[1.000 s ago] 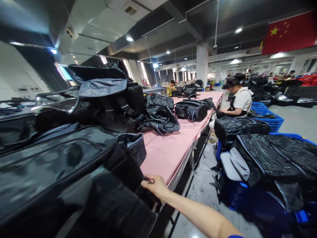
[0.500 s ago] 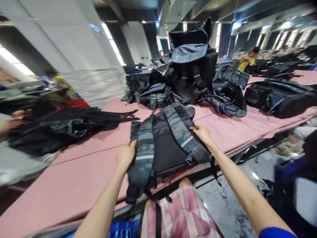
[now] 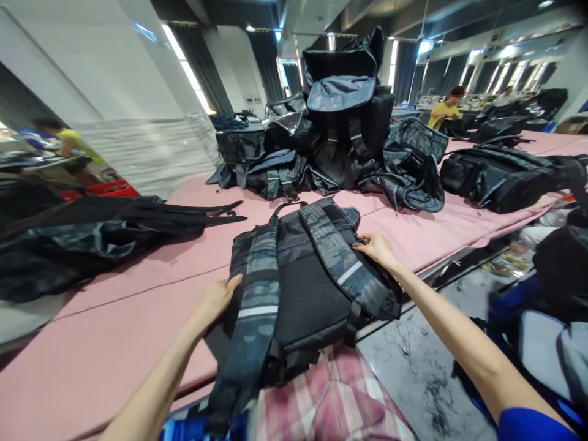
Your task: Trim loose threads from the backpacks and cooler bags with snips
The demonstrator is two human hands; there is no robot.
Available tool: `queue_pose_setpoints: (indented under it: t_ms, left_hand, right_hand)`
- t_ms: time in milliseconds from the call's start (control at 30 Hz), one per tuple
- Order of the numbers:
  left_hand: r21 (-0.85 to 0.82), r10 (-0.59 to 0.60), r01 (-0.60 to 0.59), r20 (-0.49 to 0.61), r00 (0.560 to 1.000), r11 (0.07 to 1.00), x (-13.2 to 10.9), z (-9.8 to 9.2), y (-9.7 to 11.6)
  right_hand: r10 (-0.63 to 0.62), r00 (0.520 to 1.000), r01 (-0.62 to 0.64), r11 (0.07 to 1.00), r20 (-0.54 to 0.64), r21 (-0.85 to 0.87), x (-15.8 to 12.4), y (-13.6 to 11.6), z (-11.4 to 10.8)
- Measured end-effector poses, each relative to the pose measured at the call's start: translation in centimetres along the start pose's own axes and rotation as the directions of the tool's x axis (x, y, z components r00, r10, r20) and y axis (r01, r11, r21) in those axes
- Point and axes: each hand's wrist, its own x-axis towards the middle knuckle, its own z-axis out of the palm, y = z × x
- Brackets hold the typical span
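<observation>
A black backpack (image 3: 305,300) with camouflage shoulder straps lies back panel up at the front edge of a pink table (image 3: 147,343). On its left side, my left hand (image 3: 219,300) grips the edge, the fingers partly tucked out of sight behind it. My right hand (image 3: 377,250) pinches the upper right side close to the right shoulder strap. Each strap carries a pale stripe. The left strap (image 3: 257,312) hangs past the table edge toward my lap, where plaid cloth (image 3: 316,398) shows.
A heap of dark bags (image 3: 349,122) stands farther back on the table. Another black bag (image 3: 500,177) lies at the right, and a dark one (image 3: 114,239) at the left. Blue and white items (image 3: 542,349) are at lower right. A person in yellow (image 3: 445,113) sits far back.
The backpack has come nearer to me, its left strap now hanging lower over the edge. Both hands keep their hold. The view has shifted somewhat, and the co-worker's hand at left is gone from view.
</observation>
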Motion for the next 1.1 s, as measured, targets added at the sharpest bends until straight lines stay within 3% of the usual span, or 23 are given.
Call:
queue_pose_setpoints:
  t_ms: [133,200,233,300,333,367,400,433,467,533,567,633,700,767,1000,1100]
  left_hand:
    - [0.065,-0.077,0.081,-0.066,0.995,0.995,-2.0,-0.2,1.5]
    - [0.074,-0.029,0.046,-0.216,0.976,0.996,-4.1,-1.3,3.0]
    - [0.067,0.037,-0.015,-0.349,0.936,0.998,-5.6,-1.9,3.8]
    - [-0.013,0.177,-0.228,-0.585,0.792,0.974,-9.5,-2.0,5.5]
    - [-0.086,0.234,-0.38,-0.656,0.718,0.921,-11.8,-1.4,6.3]
    - [-0.155,0.301,-0.523,-0.668,0.681,0.838,-14.1,-0.2,7.1]
    - [-0.255,0.371,-0.621,-0.615,0.696,0.741,-16.2,1.5,8.0]
    - [-0.4,0.438,-0.65,-0.503,0.745,0.646,-18.1,3.6,8.9]
    - [-0.56,0.457,-0.59,-0.375,0.806,0.582,-19.6,5.9,9.8]
    - [-0.836,0.264,-0.24,-0.12,0.957,0.493,-21.1,10.3,11.7]
    - [-0.925,0.168,-0.054,0.011,0.986,0.376,-21.3,12.1,12.8]
    - [-0.978,0.07,0.187,0.194,0.979,0.096,-20.9,14.3,14.7]
    - [-0.954,0.085,0.281,0.273,0.958,-0.105,-20.3,14.8,16.1]
    - [-0.93,0.14,0.323,0.301,0.943,-0.176,-20.0,14.0,16.8]
    - [-0.916,0.211,0.353,0.313,0.926,-0.193,-21.2,10.8,16.4]
    - [-0.913,0.225,0.359,0.314,0.922,-0.195,-21.3,10.2,16.5]
  right_hand:
    - [-0.009,0.999,0.012,0.999,-0.053,0.051,-1.0,1.1,0.9]
    - [-0.042,0.998,0.047,0.995,-0.056,0.091,-1.1,1.3,0.8]
    - [-0.06,0.996,0.067,0.991,-0.065,0.116,-1.2,1.3,0.4]
    - [-0.084,0.99,0.102,0.982,-0.114,0.161,-2.0,1.5,-0.8]
    - [-0.089,0.983,0.119,0.975,-0.161,0.186,-2.7,1.6,-1.7]
    - [-0.091,0.971,0.139,0.966,-0.22,0.216,-3.8,1.9,-2.5]
    - [-0.09,0.958,0.159,0.957,-0.273,0.244,-5.2,2.2,-3.4]
    - [-0.088,0.942,0.186,0.94,-0.324,0.285,-6.8,2.6,-4.0]
    - [-0.087,0.936,0.202,0.926,-0.342,0.318,-8.6,3.0,-4.5]
    - [-0.085,0.959,0.18,0.921,-0.272,0.345,-12.4,3.8,-4.6]
    - [-0.082,0.971,0.16,0.922,-0.225,0.354,-14.2,4.2,-4.3]
    - [-0.083,0.987,0.127,0.926,-0.135,0.354,-17.2,4.6,-3.3]
    - [-0.089,0.992,0.113,0.944,-0.093,0.309,-19.2,4.6,-2.3]
    - [-0.108,0.988,0.131,0.964,-0.111,0.23,-20.4,4.2,-1.6]
    - [-0.388,0.901,0.394,0.919,-0.197,-0.005,-21.5,2.4,-0.1]
    - [-0.355,0.919,0.37,0.927,-0.172,0.065,-21.1,2.3,0.3]
